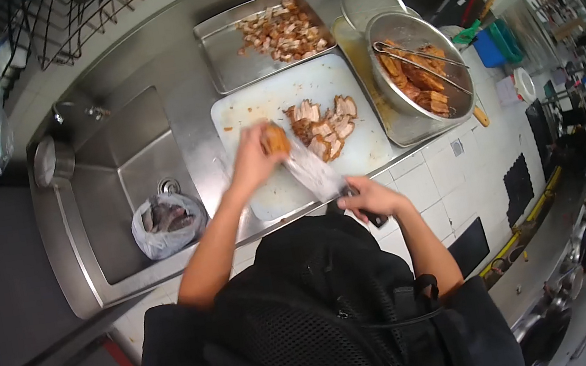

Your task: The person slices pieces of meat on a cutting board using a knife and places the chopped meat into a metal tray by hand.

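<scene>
My right hand (pixel 374 198) grips the black handle of a cleaver (pixel 312 170), whose broad blade points up and left over the white cutting board (pixel 370 136). My left hand (pixel 254 160) is closed round a browned piece of meat (pixel 274 141), which sits against the blade's far end; both are a little blurred. Right of that piece, sliced meat (pixel 326 128) lies in a loose heap on the board. Behind the board, a metal tray (pixel 224 60) holds chopped meat (pixel 284 31) at its right side.
A steel bowl (pixel 387 91) of large meat pieces with tongs (pixel 427 62) stands on a tray at the right. On the left is a sink (pixel 113 234) with a plastic bag (pixel 171 233) and a pot (pixel 53 161) at its edge. A wire rack (pixel 65 24) hangs above.
</scene>
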`<state>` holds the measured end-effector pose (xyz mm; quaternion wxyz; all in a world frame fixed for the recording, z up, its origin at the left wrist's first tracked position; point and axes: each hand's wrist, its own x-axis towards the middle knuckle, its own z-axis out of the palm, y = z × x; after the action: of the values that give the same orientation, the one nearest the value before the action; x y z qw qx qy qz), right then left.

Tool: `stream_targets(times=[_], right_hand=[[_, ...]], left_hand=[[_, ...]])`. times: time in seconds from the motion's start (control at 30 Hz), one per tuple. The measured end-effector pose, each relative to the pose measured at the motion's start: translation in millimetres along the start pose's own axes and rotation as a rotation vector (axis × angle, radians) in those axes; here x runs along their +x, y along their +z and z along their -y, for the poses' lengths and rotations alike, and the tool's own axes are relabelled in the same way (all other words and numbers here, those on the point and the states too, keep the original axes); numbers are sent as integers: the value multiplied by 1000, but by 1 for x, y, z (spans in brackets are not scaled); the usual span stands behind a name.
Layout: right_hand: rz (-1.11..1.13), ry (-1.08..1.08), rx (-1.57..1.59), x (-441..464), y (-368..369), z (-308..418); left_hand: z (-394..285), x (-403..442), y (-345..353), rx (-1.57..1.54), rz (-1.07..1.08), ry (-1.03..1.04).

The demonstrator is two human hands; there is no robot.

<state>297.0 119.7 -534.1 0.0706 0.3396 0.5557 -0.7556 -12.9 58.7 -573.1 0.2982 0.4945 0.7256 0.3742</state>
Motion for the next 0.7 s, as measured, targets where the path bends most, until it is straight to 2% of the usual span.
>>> stream_targets(times=[0.07, 0.13, 0.2, 0.27, 0.3, 0.37, 0.43, 0.5, 0.63, 0.7], right_hand=[[-101, -95, -10, 8, -2, 51], [-175, -134, 7, 14, 0, 85], [-457, -162, -94, 8, 5, 115], [-514, -189, -100, 0, 2, 101], [-575, -200, -69, -11, 3, 89], [-640, -193, -23, -35, 7, 52], [-652, -167, 16, -56, 9, 9], [-664, -105, 60, -77, 16, -23], [-695, -54, 101, -94, 25, -32], [-678, -82, 115, -88, 24, -27]], left_hand=[[-8, 72, -25, 83, -150, 205], [-10, 151, -52, 78, -162, 165], [-13, 171, -57, 73, -203, 168], [-22, 175, -49, 349, -227, 223], [-25, 157, -34, 308, -171, 260], [-12, 115, 9, 32, 79, 64], [-7, 59, 42, 215, 55, 239], [-20, 14, 62, 153, 8, 243], [-44, -16, 82, 327, 1, 385], [-30, -20, 87, 344, -52, 398]])
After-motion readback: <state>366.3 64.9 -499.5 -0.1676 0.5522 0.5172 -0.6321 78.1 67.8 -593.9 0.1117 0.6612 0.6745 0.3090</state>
